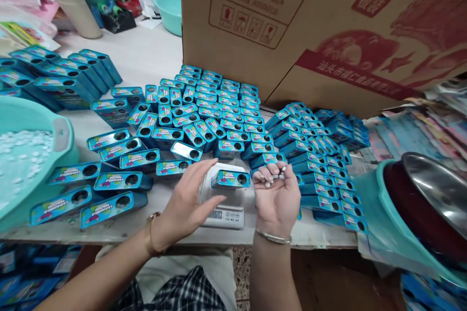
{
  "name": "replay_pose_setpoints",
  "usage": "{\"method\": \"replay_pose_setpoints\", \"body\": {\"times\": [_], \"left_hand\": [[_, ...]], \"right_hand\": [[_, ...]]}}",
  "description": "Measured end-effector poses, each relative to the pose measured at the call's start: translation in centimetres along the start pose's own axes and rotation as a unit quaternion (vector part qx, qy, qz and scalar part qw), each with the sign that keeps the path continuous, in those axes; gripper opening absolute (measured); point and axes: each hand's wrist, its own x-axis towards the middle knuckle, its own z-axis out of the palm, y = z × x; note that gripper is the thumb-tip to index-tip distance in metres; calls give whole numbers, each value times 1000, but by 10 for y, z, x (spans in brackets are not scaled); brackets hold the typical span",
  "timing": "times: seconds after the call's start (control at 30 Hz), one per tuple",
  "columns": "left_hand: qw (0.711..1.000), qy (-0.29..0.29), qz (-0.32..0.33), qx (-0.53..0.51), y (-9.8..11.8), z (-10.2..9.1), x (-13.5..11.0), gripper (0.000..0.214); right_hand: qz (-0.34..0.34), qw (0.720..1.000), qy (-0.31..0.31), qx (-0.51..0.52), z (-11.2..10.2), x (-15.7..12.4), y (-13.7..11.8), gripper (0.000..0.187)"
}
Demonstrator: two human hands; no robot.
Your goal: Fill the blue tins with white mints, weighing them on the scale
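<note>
A teal basin point(36, 112) stood at the near left. My left hand point(186, 204), fingers spread, touched the scale point(224, 216) that carried one blue tin point(230, 179). To the right, my right hand point(277, 197), cupped palm-up, held white tablets point(273, 175). Rows of tins point(219, 107) lay beyond.

Tins point(204, 121) in rows: bright blue sides, turquoise tops with pink, yellow and green lettering, each with one dark round hole. Single tin point(230, 178) on the scale point(223, 216) has the same print; the scale is white with a grey display. Tabletop point(146, 58): off-white. Left basin point(40, 116): teal, holding white tablets point(22, 155). Pieces point(274, 175) in the right hand point(276, 199): white. Carton point(255, 58): brown cardboard, red pictures and a red band, dark line print. Right basin point(372, 194): teal, dark red inside, under a silver steel lid point(438, 189). Left wrist band point(151, 233): gold. Right wrist bangle point(273, 238): silver. Lap cloth point(182, 291): black-and-white check.
</note>
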Motion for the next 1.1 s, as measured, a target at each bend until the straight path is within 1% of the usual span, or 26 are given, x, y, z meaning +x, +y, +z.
{"method": "replay_pose_setpoints", "body": {"times": [0.13, 0.23, 0.33, 0.5, 0.63, 0.8, 0.97, 1.1], "left_hand": [[998, -38, 34, -27, -1, 24, 23, 66], [997, -57, 31, -38, -2, 38, 33, 58], [997, -55, 19, -40, -3, 45, 36, 48], [997, -58, 18, -43, -2, 44, 37, 40], [997, -54, 16, -44, -2, 44, 37, 39], [997, -55, 22, -51, 0, 43, 38, 40], [997, -52, 23, -48, 1, 42, 38, 37], [997, -59, 24, -36, 0, 44, 38, 39]], "right_hand": [[-62, 997, 7, -52, 10, -1, 12, 14], [-112, 989, 6, -95, 12, -3, 20, 13], [-147, 982, 1, -123, 11, -4, 26, 10], [-192, 966, 0, -174, 10, -6, 31, 9], [-219, 954, -9, -207, 12, -9, 34, 15], [-236, 941, -14, -244, 14, -13, 36, 21], [-229, 943, -20, -239, 16, -16, 38, 22], [-237, 948, 0, -212, 16, -15, 32, 21]]}}
